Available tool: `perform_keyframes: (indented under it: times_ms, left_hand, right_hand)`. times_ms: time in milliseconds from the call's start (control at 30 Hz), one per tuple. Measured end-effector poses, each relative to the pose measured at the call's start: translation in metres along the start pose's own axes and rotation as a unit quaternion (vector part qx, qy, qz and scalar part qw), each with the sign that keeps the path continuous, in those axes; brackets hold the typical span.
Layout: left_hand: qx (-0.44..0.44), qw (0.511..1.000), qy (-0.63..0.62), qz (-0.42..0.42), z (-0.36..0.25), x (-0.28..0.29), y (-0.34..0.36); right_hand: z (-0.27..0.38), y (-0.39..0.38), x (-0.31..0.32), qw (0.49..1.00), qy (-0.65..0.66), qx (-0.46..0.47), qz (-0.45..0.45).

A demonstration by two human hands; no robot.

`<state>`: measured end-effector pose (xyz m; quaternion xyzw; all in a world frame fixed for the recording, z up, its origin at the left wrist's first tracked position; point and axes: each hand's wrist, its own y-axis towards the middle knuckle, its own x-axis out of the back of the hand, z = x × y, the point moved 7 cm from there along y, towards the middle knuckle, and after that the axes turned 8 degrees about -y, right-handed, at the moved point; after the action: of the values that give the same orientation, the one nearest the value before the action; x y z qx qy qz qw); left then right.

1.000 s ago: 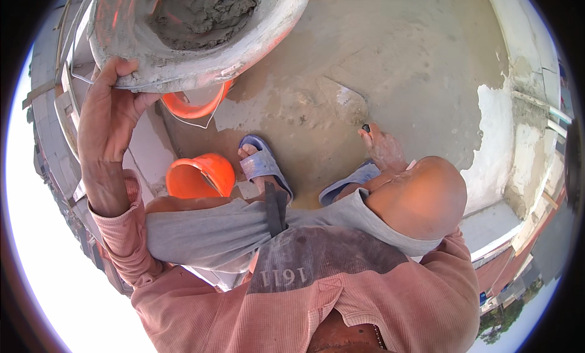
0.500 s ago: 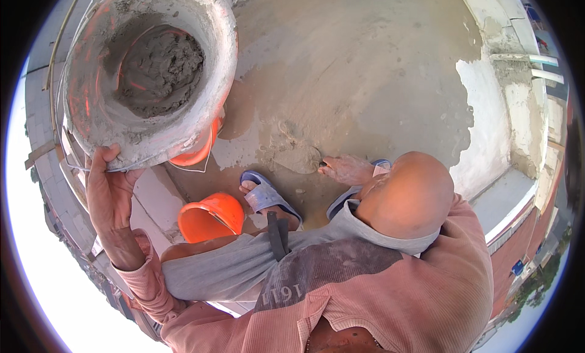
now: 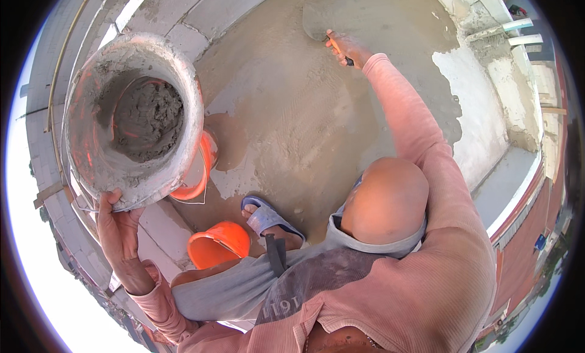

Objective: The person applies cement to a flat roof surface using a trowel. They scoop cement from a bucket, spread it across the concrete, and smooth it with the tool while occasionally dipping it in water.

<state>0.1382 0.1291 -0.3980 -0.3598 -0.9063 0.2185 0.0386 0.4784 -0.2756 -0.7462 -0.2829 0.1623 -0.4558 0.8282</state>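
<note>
My left hand (image 3: 120, 232) grips the near rim of a mortar-caked bucket (image 3: 196, 112), thumb over the edge; the other fingers are partly hidden outside. Wet grey mortar (image 3: 149, 118) lies in the bottom of the bucket, whose mouth is turned toward me. My right arm reaches out to the far part of the wall or floor surface, and my right hand (image 3: 347, 51) is closed around the orange and black handle of a trowel (image 3: 314, 23). Its blade rests against the wet grey mortar layer (image 3: 292, 103), nearly the same colour.
An orange bucket (image 3: 204, 169) stands partly behind the mortar bucket, and another orange bucket (image 3: 226, 243) is beside my sandalled foot (image 3: 271, 218). Grey blocks (image 3: 161, 18) edge the far left. Pale pipes (image 3: 524, 40) stick out at the right above a white patch (image 3: 472, 100).
My right hand has moved the trowel from near my feet to the far side of the mortar layer, smoothing out the heap there. The mortar bucket sits lower and further from me in view.
</note>
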Motion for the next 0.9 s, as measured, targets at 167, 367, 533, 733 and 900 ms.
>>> perform_keyframes:
  times_ms: [167, 367, 533, 733, 900]
  left_hand:
    - [0.003, 1.0, 0.001, -0.002, 0.003, -0.003, 0.0]
    - [-0.02, 0.999, -0.004, -0.037, 0.0, -0.006, -0.007]
    - [-0.011, 0.999, -0.011, -0.045, 0.002, -0.018, -0.009]
    - [0.025, 0.998, 0.004, -0.06, 0.004, -0.024, -0.015]
    - [0.008, 0.995, -0.006, -0.094, -0.004, -0.016, -0.019]
  right_hand:
    - [-0.029, -0.057, -0.038, 0.934, -0.334, -0.024, 0.122]
    - [0.005, 0.01, 0.064, 0.942, -0.328, 0.027, -0.06]
    - [0.045, 0.069, 0.198, 0.961, -0.22, -0.021, -0.167]
    - [0.059, 0.119, 0.205, 0.955, -0.221, 0.055, -0.191]
    - [0.076, 0.126, 0.145, 0.887, -0.42, 0.137, -0.132]
